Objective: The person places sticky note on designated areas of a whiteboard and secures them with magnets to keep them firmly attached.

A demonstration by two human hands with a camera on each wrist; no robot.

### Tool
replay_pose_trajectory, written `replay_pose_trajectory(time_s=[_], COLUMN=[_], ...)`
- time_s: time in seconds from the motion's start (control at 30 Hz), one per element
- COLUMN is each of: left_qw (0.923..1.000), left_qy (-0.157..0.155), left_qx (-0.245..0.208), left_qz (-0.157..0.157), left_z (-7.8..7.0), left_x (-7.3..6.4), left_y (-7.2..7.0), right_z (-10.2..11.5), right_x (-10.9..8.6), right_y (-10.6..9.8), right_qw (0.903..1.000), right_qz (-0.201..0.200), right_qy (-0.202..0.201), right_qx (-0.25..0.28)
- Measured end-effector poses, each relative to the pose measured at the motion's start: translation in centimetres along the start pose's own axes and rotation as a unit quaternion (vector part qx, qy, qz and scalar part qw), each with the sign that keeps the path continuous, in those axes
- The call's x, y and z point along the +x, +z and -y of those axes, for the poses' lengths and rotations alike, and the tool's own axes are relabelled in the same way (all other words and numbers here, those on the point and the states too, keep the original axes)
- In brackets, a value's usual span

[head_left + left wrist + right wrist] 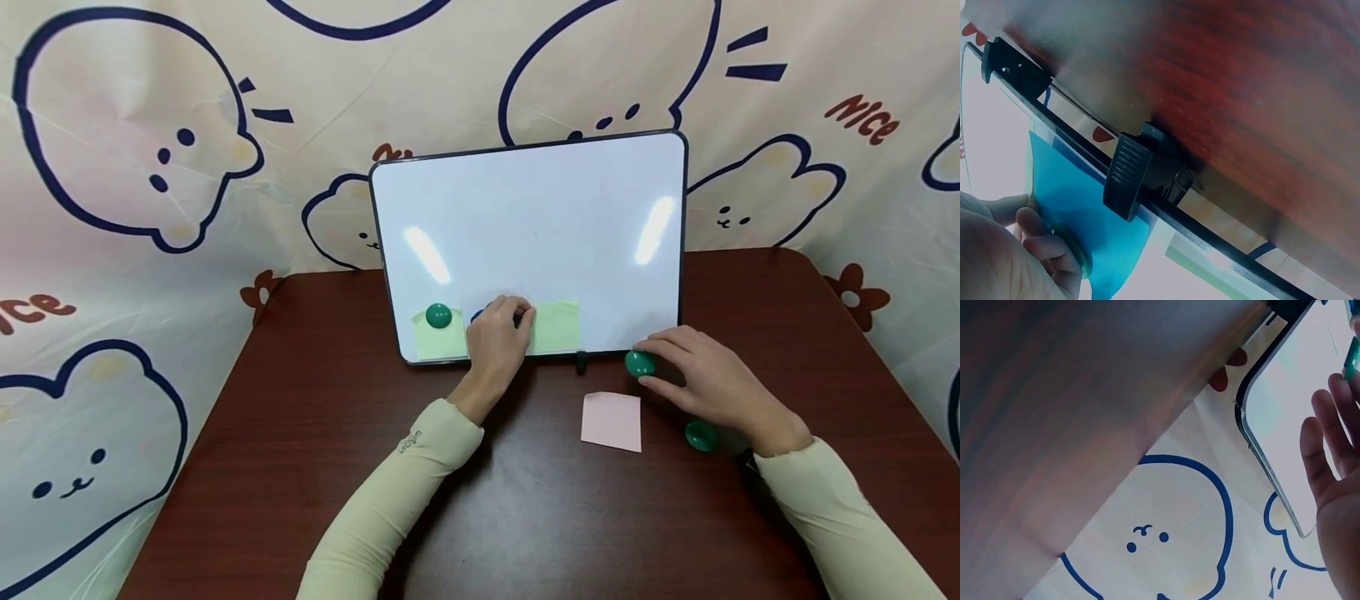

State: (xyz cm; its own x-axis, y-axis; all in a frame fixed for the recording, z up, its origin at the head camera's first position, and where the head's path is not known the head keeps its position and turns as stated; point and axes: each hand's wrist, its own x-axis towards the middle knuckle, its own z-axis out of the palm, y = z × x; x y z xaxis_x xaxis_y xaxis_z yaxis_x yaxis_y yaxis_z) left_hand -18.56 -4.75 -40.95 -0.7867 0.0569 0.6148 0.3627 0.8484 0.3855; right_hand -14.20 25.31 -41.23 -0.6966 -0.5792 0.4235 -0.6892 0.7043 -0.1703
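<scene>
A light green sticky note lies against the lower part of a whiteboard. My left hand grips its left edge with thumb and forefinger. A blue sticky note is beside it, mostly covered by that hand in the head view. Behind the curled fingers, a green round magnet sits on the blue note. My right hand pinches another green magnet near the board's lower right corner; this magnet is partly cut off in the right wrist view.
At the board's lower left, a green magnet sits on a green note. A pink note and a green magnet lie on the brown table. Black clips support the board's lower edge. A patterned cloth hangs behind.
</scene>
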Motion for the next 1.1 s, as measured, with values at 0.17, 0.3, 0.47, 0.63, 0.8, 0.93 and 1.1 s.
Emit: replay_pose_trajectory(time_s=[0.17, 0.3, 0.47, 0.63, 0.8, 0.93, 1.1], left_qw=[1.0000, 1.0000, 0.9999, 0.9999, 1.0000, 1.0000, 1.0000], left_qy=[0.002, 0.006, 0.010, 0.009, 0.007, 0.005, 0.006], left_qx=[-0.003, -0.006, -0.005, -0.005, -0.005, -0.004, -0.002], left_qz=[-0.001, -0.001, -0.002, -0.003, -0.002, -0.001, -0.002], left_z=[0.0, 0.0, 0.1, 0.1, 0.1, 0.1, 0.2], left_x=[-0.1, -0.2, -0.1, -0.1, -0.1, -0.1, -0.1], left_y=[0.0, 0.1, 0.1, 0.1, 0.2, 0.2, 0.2], right_z=[-0.2, -0.2, -0.6, -1.1, -1.6, -1.8, -2.1], right_x=[0.5, 0.8, 1.2, 1.8, 2.3, 2.8, 3.4], right_y=[0.3, 0.4, 0.5, 0.7, 0.9, 1.1, 1.3], right_qw=[0.9995, 0.9988, 0.9980, 0.9982, 0.9983, 0.9989, 0.9987], right_qz=[-0.011, -0.018, -0.023, -0.023, -0.023, -0.018, -0.030], right_qy=[-0.030, -0.045, -0.058, -0.055, -0.053, -0.041, -0.032], right_qx=[0.002, 0.006, 0.006, 0.003, 0.007, 0.014, 0.028])
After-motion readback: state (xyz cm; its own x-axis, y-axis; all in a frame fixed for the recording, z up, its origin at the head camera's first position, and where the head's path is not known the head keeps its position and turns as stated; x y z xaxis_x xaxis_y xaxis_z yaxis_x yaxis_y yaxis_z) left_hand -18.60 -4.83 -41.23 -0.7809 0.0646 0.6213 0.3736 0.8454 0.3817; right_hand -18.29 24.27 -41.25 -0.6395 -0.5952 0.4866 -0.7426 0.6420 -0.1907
